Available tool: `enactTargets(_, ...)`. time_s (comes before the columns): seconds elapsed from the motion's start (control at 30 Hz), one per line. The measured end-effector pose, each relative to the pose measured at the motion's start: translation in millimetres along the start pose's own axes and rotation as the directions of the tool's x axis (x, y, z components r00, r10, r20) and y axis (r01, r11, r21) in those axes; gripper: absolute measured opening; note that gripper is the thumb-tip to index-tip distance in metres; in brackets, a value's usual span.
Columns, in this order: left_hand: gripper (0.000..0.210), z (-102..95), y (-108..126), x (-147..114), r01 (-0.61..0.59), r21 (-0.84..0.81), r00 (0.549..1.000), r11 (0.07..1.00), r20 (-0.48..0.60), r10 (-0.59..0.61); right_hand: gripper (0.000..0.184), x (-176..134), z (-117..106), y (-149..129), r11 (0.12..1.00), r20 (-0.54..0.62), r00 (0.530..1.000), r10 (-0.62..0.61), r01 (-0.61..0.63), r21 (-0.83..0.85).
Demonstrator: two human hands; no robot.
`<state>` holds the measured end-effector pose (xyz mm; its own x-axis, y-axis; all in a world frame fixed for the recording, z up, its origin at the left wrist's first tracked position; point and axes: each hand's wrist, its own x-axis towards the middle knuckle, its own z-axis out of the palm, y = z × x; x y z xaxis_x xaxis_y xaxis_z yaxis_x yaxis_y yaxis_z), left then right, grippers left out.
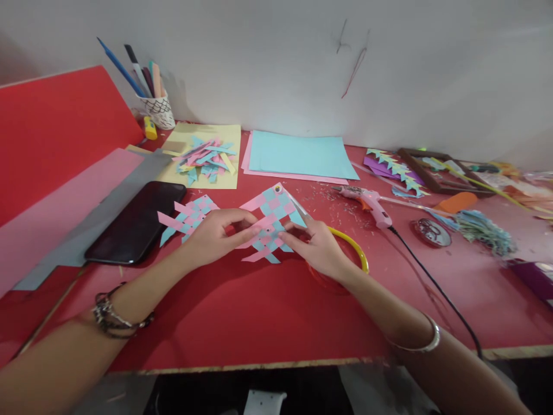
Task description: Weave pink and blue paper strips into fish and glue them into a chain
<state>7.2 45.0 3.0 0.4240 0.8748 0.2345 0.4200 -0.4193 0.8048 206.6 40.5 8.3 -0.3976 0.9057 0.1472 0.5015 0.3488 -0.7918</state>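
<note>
Pink-and-blue checkered woven-paper piece (270, 226): likely light, flexible, easily creased; best held flat by its edges; left hand (220, 231) pinches one side; right hand (320, 246) pinches the other.

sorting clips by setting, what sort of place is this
Probably a craft workspace, though whether at home or in a workshop I can't tell. A glue gun, a pile of cut paper strips and a woven paper piece in hand point to it.

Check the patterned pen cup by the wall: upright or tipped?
Upright: the cup has its mouth up, with pens rising from it.
</note>
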Motion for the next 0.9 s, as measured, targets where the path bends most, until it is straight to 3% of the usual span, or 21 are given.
enactTargets(0.37, 0.02, 1.7, 2.8, 0.0, -0.003, 0.062, 0.998, 0.998, -0.064, 0.007, 0.02, -0.3, 1.0, -0.8, 0.999, -0.007, 1.0, -0.02, 0.02, -0.047)
enactTargets(0.9, 0.024, 3.0, 2.3, -2.0, -0.026, 0.063, 0.999, 0.998, -0.025, 0.027, 0.019, 0.0, 3.0, -1.0, 0.997, 0.002, 0.999, 0.046, -0.046, 0.062)
